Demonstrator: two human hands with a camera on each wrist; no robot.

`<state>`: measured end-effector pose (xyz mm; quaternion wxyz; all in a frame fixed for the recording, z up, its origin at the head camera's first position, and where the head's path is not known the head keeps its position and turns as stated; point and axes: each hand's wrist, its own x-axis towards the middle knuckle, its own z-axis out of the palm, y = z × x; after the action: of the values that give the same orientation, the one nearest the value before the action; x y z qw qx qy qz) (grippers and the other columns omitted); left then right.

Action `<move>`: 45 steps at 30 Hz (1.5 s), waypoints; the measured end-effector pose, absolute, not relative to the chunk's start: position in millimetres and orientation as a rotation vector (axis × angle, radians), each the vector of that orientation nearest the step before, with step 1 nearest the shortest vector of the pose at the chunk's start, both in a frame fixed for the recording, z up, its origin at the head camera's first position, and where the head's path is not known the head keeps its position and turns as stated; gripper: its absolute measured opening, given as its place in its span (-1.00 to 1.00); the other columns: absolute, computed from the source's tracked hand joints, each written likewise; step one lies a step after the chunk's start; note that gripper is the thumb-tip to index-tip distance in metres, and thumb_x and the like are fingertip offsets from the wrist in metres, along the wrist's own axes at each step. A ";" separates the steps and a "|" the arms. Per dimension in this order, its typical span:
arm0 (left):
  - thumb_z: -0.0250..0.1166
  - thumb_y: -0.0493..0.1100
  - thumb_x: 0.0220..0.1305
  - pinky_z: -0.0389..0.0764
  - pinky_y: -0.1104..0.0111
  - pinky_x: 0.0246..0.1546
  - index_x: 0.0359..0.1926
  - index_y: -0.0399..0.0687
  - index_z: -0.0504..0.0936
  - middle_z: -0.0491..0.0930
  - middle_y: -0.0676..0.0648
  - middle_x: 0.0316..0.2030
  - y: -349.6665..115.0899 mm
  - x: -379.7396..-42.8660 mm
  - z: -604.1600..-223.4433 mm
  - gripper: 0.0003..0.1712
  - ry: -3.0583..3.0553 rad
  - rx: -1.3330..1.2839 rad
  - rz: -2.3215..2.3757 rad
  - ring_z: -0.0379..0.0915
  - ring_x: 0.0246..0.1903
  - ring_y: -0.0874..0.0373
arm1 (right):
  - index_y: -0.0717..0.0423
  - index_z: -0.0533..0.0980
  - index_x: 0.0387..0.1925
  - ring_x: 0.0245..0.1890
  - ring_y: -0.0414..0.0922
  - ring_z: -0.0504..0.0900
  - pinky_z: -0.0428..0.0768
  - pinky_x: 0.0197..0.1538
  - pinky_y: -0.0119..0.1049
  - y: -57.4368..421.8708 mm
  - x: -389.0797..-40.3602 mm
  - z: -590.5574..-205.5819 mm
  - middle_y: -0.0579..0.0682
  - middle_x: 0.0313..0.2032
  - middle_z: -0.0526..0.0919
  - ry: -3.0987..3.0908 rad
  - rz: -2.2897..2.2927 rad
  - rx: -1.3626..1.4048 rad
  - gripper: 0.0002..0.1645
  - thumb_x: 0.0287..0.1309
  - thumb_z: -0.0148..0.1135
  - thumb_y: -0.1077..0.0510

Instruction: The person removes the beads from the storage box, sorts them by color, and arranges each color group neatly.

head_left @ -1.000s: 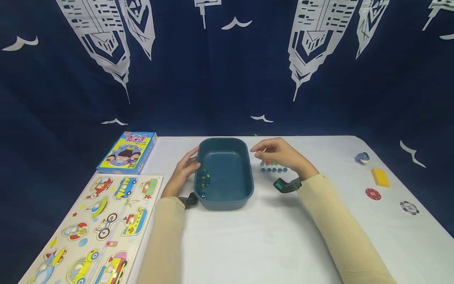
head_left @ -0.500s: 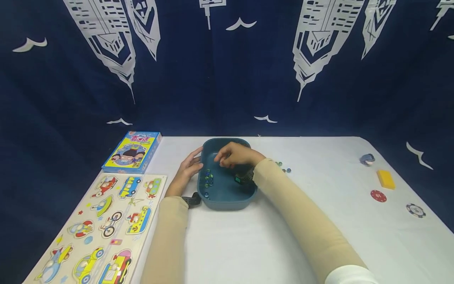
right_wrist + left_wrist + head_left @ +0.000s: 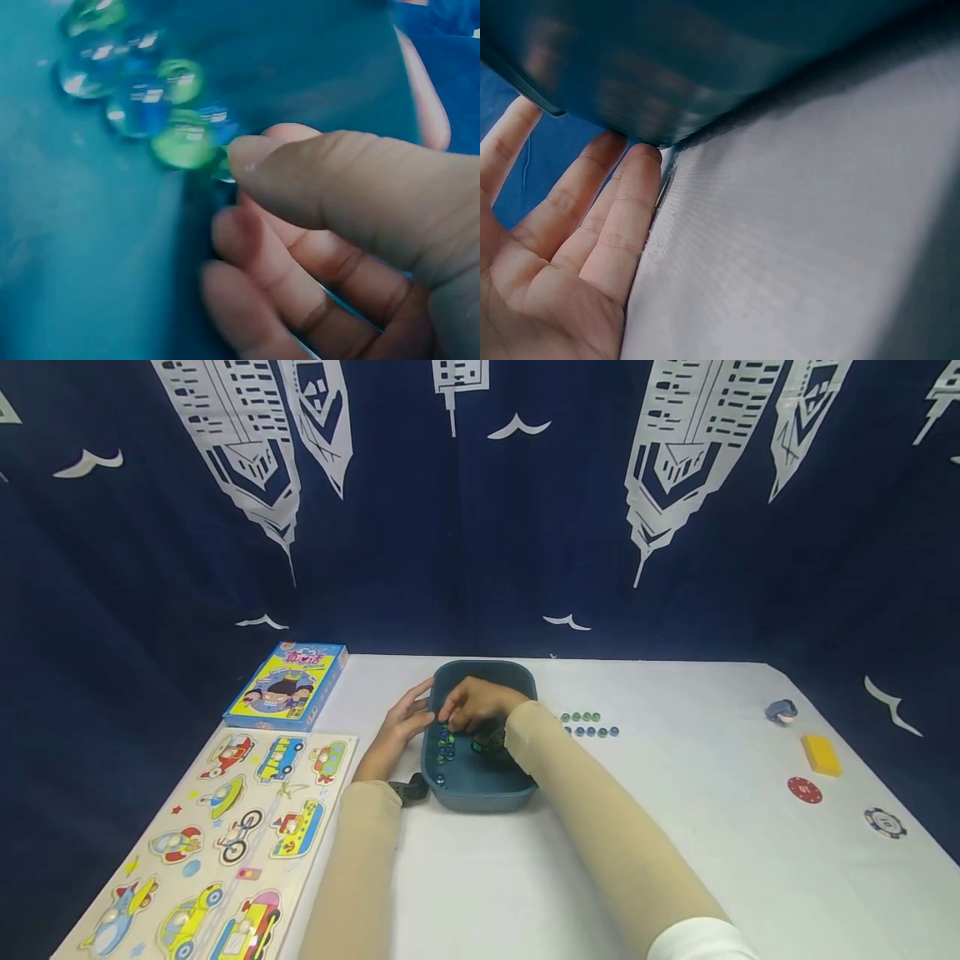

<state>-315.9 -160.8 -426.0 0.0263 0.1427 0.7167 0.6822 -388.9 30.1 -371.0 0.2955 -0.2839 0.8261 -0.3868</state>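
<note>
A dark teal plastic basin stands on the white table, with several green and blue glass marbles along its left wall. My left hand is at the basin's left side; in the left wrist view, its extended fingers touch the outer wall. Inside the basin, my right hand reaches down to the far end of the marble cluster. The right wrist view has its thumb and index finger pinching a green marble, mostly hidden behind the thumb, beside the other marbles.
Right of the basin lie a row of green marbles and a row of blue ones. A wooden vehicle puzzle and a card box lie left. Far right are a yellow block, red chip, grey-white chip and small blue-grey object.
My right hand has moved left from the marble rows into the basin, then on to the cluster by its left wall. My left hand has stayed at the basin's side. The head view shifted slightly.
</note>
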 end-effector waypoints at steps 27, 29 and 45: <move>0.07 -0.15 0.35 0.22 -0.04 0.40 0.55 0.10 0.13 0.27 -0.30 0.41 -153.6 -324.8 -425.0 -0.24 2.236 0.423 2.071 0.17 0.41 -0.15 | 0.35 0.65 -0.07 -0.20 0.22 0.66 0.68 -0.12 -0.02 80.4 -381.5 -335.7 0.08 -0.25 0.76 2.338 -1.272 -0.936 -0.73 0.19 0.35 0.31; 0.07 -0.14 0.36 0.20 -0.04 0.40 0.55 0.10 0.12 0.26 -0.30 0.41 -154.8 -324.5 -424.3 -0.24 2.239 0.423 2.077 0.16 0.42 -0.15 | 0.35 0.64 -0.05 -0.21 0.27 0.63 0.65 -0.12 0.05 95.0 -376.2 -330.9 0.09 -0.23 0.75 2.344 -1.373 -0.946 -0.70 0.19 0.36 0.28; 0.07 -0.15 0.36 0.16 -0.03 0.42 0.56 0.11 0.11 0.22 -0.30 0.43 -158.3 -322.3 -427.1 -0.23 2.239 0.401 2.077 0.11 0.43 -0.13 | 0.44 0.56 -0.06 -0.37 -0.17 0.67 0.67 -0.18 -0.39 240.6 -350.7 -361.7 -0.11 -0.26 0.73 2.582 -1.907 -0.594 -0.73 0.25 0.27 0.32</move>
<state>-322.3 -158.3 -427.1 0.0308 0.1302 0.7265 0.6740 -350.7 240.6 -361.7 -0.0613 -0.1818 0.7894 -0.5832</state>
